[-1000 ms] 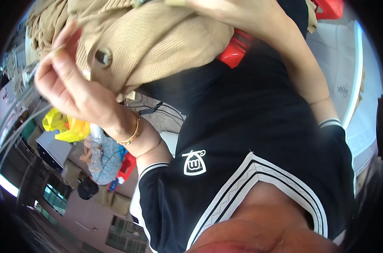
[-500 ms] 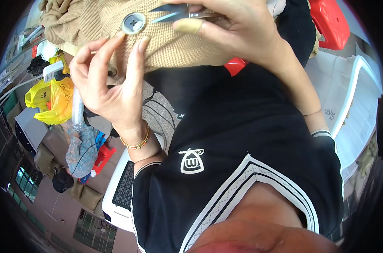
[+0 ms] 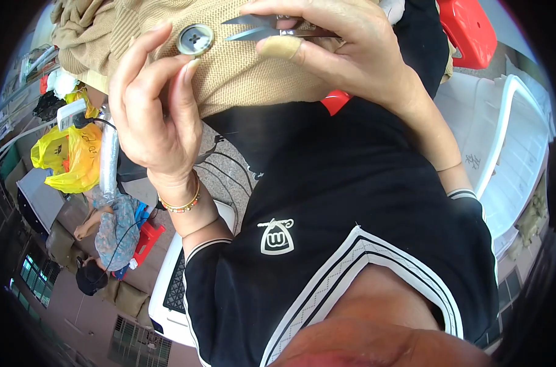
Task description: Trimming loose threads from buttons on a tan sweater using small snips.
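While the thread snips (image 3: 253, 33) point at the round grey button (image 3: 195, 39) from its right, blades parted and not touching it, the right hand (image 3: 357, 52) pinches them between thumb and fingers. Just below the button, the left hand (image 3: 155, 113) has its thumb and another finger close together; I cannot tell whether they pinch anything. Its index finger is raised at the button's left. Behind the button spreads the tan knit garment (image 3: 241, 73), probably soft and stretchy. The button looks light, stiff and slippery, best held by its rim.
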A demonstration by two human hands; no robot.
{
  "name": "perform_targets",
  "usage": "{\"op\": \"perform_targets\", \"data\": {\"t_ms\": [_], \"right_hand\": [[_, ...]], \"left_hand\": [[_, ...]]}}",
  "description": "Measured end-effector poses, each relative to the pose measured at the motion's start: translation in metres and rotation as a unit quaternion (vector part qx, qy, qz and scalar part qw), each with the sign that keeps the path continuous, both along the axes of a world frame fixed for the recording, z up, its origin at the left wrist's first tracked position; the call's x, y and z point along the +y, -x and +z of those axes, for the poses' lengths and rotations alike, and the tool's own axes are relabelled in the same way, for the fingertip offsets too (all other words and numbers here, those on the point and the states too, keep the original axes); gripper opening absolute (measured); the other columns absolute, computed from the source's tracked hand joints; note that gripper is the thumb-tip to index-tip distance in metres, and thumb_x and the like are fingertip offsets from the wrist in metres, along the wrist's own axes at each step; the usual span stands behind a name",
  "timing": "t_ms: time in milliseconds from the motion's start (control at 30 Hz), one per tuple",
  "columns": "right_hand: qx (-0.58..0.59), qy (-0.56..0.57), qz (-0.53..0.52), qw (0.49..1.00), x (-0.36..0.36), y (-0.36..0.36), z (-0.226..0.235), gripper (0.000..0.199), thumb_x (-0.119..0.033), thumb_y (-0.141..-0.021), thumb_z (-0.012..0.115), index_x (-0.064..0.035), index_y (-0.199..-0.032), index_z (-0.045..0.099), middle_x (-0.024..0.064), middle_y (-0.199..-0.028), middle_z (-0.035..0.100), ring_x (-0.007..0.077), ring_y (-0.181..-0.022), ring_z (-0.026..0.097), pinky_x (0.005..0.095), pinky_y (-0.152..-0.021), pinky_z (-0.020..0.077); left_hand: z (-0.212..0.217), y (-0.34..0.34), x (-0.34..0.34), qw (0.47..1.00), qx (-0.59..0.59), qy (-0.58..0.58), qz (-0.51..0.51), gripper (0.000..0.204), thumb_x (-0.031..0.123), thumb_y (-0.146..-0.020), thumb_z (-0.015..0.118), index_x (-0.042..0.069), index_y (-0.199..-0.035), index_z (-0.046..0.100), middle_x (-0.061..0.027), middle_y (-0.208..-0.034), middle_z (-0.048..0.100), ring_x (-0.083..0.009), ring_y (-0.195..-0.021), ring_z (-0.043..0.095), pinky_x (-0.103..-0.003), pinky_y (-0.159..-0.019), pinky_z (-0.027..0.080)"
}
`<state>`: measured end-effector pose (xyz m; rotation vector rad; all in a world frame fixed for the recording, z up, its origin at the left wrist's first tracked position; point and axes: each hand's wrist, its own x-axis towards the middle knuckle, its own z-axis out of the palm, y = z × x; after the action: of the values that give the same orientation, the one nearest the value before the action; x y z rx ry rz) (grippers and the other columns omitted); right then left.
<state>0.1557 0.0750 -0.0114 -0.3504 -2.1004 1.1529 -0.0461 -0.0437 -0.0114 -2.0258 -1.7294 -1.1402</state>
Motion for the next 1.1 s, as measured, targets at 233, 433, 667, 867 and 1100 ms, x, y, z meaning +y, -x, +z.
{"op": "perform_targets", "data": {"t_ms": [233,433,667,867,1100], "right_hand": [[0.062,-0.314,-0.036,0.947,0.015,0.017,-0.034,0.04,-0.007,-0.082,0.075,-0.0008,-0.12,0.065,0.0116,-0.101,0.068,0.0242,-0.082,0.062,0.0315,-0.074,0.0476],[0.097,-0.226,-0.013,0.969,0.009,0.015,-0.024,0.038,-0.008,-0.081,0.076,-0.0008,-0.117,0.065,0.0116,-0.101,0.067,0.0257,-0.081,0.062,0.0315,-0.075,0.0477],[0.117,-0.248,-0.008,0.962,0.013,0.026,-0.038,0.037,-0.007,-0.08,0.077,0.0005,-0.114,0.066,0.0123,-0.094,0.065,0.0247,-0.079,0.061,0.032,-0.071,0.0462],[0.12,-0.175,0.003,0.977,0.008,0.023,-0.038,0.037,-0.008,-0.08,0.077,0.0004,-0.114,0.066,0.0113,-0.088,0.063,0.0256,-0.077,0.06,0.0323,-0.07,0.0457],[0.077,-0.304,-0.03,0.949,0.014,0.023,-0.023,0.035,-0.011,-0.082,0.075,-0.0044,-0.115,0.067,0.0101,-0.086,0.06,0.0267,-0.076,0.061,0.0332,-0.067,0.0472]], "left_hand": [[-0.008,0.016,0.006,0.985,-0.16,-0.026,-0.061,0.01,0.002,-0.095,0.063,-0.004,-0.102,0.058,-0.0194,-0.099,0.07,-0.0247,-0.092,0.069,-0.032,-0.085,0.053],[0.003,0.008,-0.02,0.995,-0.07,0.033,0.059,0.013,0.004,-0.082,0.077,0.001,-0.094,0.073,-0.0126,-0.099,0.07,-0.0218,-0.091,0.066,-0.031,-0.082,0.051],[-0.001,0.002,-0.015,0.995,-0.058,0.031,0.069,0.019,0.001,-0.075,0.082,0.002,-0.093,0.076,-0.0099,-0.098,0.069,-0.0181,-0.088,0.063,-0.029,-0.079,0.05],[0.002,0.013,-0.006,0.999,-0.046,0.013,-0.014,0.009,-0.001,-0.083,0.074,-0.001,-0.092,0.07,-0.0148,-0.102,0.072,-0.0238,-0.09,0.069,-0.038,-0.089,0.054],[-0.01,0.004,0.003,0.956,-0.273,-0.012,-0.109,0.012,-0.004,-0.098,0.056,-0.005,-0.108,0.05,-0.0222,-0.101,0.069,-0.0264,-0.096,0.07,-0.036,-0.089,0.055]]}}
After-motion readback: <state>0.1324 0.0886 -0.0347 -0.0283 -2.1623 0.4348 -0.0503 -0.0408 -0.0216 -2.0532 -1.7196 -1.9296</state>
